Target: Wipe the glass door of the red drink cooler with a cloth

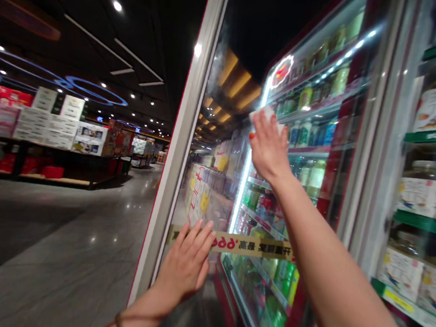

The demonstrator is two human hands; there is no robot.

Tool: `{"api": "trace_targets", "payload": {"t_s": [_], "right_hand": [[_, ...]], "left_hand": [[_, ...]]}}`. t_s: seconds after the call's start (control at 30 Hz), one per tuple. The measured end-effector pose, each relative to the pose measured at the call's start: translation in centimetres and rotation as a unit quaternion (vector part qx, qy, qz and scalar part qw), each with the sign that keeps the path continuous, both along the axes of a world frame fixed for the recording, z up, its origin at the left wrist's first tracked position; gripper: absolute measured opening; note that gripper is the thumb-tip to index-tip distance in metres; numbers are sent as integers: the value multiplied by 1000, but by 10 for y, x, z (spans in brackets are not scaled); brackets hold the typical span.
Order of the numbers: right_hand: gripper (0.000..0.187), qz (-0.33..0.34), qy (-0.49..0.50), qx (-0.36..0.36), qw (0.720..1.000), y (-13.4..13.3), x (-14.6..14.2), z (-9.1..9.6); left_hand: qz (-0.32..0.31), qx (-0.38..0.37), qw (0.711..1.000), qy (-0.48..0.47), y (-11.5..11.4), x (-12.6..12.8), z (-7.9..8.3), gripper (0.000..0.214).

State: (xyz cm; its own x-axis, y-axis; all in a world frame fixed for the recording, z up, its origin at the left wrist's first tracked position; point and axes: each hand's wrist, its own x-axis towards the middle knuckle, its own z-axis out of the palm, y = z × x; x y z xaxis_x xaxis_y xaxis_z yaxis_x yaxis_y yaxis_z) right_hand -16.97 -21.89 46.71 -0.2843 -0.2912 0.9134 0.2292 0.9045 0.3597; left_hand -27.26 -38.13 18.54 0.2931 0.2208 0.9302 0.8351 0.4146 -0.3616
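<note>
Supermarket aisle, black ceiling (pixel 100 26) hung with hoops of blue light, polished grey floor (pixel 63 231) running away to the far left past stacked cartons (pixel 53 123) on a low display stand. To the right, a tall glass-door drinks cooler (pixel 340 164), its pale metal door frame (pixel 182 140) leaning in the wide view, bottled drinks (pixel 304 133) in rows on lit shelves behind the pane. Further right, a neighbouring door with boxed jars (pixel 432 106) on green-edged shelves. Low across the near door, a long tan adhesive strip (pixel 252 246) with red numerals, running level from the frame toward the cooler's red upright. Both bare arms reaching forward to the glass, hands well apart. Left hand (pixel 188 260) lower and nearer the frame, open wide, palm flat on the pane, holding nothing, fingers lying over the strip's left end, gold bangle (pixel 119 325) at the wrist. Right hand (pixel 268 147) higher and further right, fingers spread, pinning a small white wipe (pixel 264 114) to the glass. Wipe at the top of that hand, far from the left hand, partly hidden under the fingers; long axis and material impossible to tell, cloth or paper.
</note>
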Motion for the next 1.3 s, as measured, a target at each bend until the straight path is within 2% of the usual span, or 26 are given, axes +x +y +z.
{"api": "trace_targets", "payload": {"t_s": [0.03,0.07,0.13,0.2,0.23,0.3,0.37,0.43,0.47,0.5,0.57,0.63,0.67,0.7,0.73,0.8,0.87,0.9,0.93,0.97,1.03,1.1,1.13,1.17,1.23,1.3], "right_hand": [[69,-10,29,-33,999,-1,0,7],[68,-11,23,-23,999,-5,-2,4],[65,8,-69,95,993,-18,-6,-22],[61,35,-183,227,956,-27,-8,-49],[61,40,-211,255,943,-26,-8,-54],[64,27,-185,216,958,-18,-7,-34],[71,1,-72,80,994,-7,-8,11],[80,-14,39,-46,998,-5,-15,46],[82,-15,61,-64,996,-10,-20,50],[81,-12,54,-46,997,-18,-26,44],[78,0,-32,72,997,-34,-34,8],[78,12,-131,182,974,-39,-32,-32],[78,12,-154,197,968,-33,-26,-42],[79,8,-151,178,972,-23,-16,-43],[81,1,-124,130,984,-10,-6,-34],[87,-19,-15,-27,999,18,11,3],[87,-31,78,-153,985,31,17,35],[85,-34,96,-172,980,29,16,40],[84,-34,91,-157,983,23,12,33],[82,-30,64,-113,991,14,8,17],[81,-16,-35,17,999,0,2,-34],[79,1,-152,101,983,7,9,-86],[77,3,-163,75,984,21,18,-104],[78,2,-133,9,991,39,32,-114],[80,-8,-2,-165,986,81,62,-113],[82,-19,119,-285,951,112,84,-102]], "left_hand": [[-1,0,1000,2,0,0,1,58],[-1,1,1000,3,1,0,2,58],[-3,6,1000,5,2,0,3,57],[-5,9,1000,10,3,-1,4,56],[-8,9,1000,12,3,-1,4,55],[-14,8,1000,10,3,-2,4,55],[-19,8,1000,4,3,-2,5,56],[-20,8,1000,-2,3,-1,4,57],[-20,7,1000,-3,3,-1,4,58],[-20,7,1000,-5,3,-1,4,58],[-22,6,1000,-6,4,-2,3,59],[-25,7,1000,-5,4,-3,2,59],[-27,7,1000,-3,5,-3,3,59],[-27,6,1000,-2,5,-3,3,59],[-27,5,1000,0,4,-3,3,59],[-24,2,1000,0,4,-3,5,59],[-23,4,1000,-1,3,-2,5,58],[-25,7,1000,-2,4,-2,4,57],[-28,10,1000,-2,4,-2,4,57],[-32,13,999,-3,5,-1,3,57],[-39,19,999,-9,7,-1,2,56],[-47,20,999,-15,5,1,2,54],[-54,16,998,-17,1,3,3,53],[-64,10,998,-20,-5,5,4,53],[-85,7,996,-30,-24,8,6,52],[-96,43,993,-55,-49,9,10,49]]}}
